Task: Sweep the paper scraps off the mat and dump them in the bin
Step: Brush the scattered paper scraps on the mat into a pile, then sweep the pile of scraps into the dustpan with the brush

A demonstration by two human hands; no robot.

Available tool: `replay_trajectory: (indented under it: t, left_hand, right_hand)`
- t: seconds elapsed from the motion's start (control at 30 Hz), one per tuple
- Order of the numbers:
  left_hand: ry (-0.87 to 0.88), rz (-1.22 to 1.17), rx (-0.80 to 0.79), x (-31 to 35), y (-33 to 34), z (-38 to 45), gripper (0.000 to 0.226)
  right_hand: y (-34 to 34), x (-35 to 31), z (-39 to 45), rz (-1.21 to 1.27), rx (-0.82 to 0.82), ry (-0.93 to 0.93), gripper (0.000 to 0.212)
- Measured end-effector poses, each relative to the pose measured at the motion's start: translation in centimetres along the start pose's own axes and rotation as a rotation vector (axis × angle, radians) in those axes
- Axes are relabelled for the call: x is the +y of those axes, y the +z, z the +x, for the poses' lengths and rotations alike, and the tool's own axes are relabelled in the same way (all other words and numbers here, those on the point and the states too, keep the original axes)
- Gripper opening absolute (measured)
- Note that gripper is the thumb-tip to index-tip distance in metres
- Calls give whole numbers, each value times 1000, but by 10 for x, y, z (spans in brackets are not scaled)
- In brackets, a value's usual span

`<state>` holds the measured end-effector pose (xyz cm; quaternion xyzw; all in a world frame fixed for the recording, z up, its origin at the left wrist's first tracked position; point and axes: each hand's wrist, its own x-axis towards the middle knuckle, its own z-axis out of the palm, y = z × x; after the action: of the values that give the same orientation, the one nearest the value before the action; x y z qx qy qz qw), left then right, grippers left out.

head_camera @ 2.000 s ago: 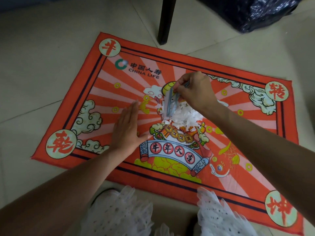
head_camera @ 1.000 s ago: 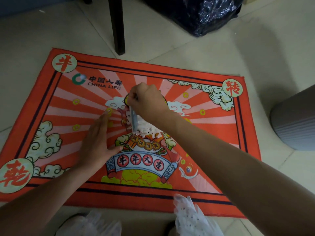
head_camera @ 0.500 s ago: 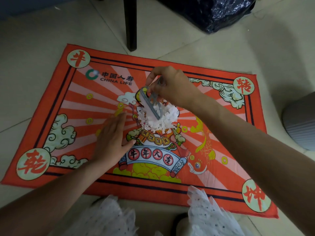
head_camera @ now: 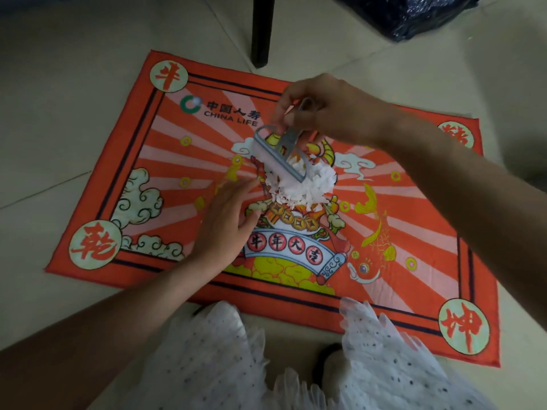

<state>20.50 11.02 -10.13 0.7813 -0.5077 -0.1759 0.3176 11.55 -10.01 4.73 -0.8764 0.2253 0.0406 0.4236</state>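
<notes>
A red printed mat (head_camera: 124, 161) lies flat on the tiled floor. At its middle sits a heap of white paper scraps (head_camera: 305, 184). My right hand (head_camera: 331, 110) grips the handle of a small grey brush (head_camera: 281, 155), whose head is tilted and rests on the far left side of the heap. Just left of the scraps, my left hand (head_camera: 228, 217) lies flat on the mat with straight fingers, fingertips at the heap's edge. No bin shows in this view.
A dark furniture leg (head_camera: 262, 31) stands on the floor just beyond the mat's far edge. A black plastic bag (head_camera: 414, 13) lies at the top right. My white dotted skirt (head_camera: 225, 359) covers the near floor in front of the mat.
The brush has lifted from upright against the heap's left side to tilted on its far side. My left hand slid closer to the scraps. The camera shifted, and the grey ribbed container at the right left view.
</notes>
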Motion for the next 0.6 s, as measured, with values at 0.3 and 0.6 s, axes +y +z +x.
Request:
replay_trajectory:
  t: [0.3,0.6]
  left_hand:
    - [-185,-87,101,-34,-50,-48,48]
    - [-468,-118,300,-63,-96,-160,48]
  right_hand:
    - [66,-57,30,-197,-102,-294,22]
    - [176,-114,19,-263,-309,-593,27]
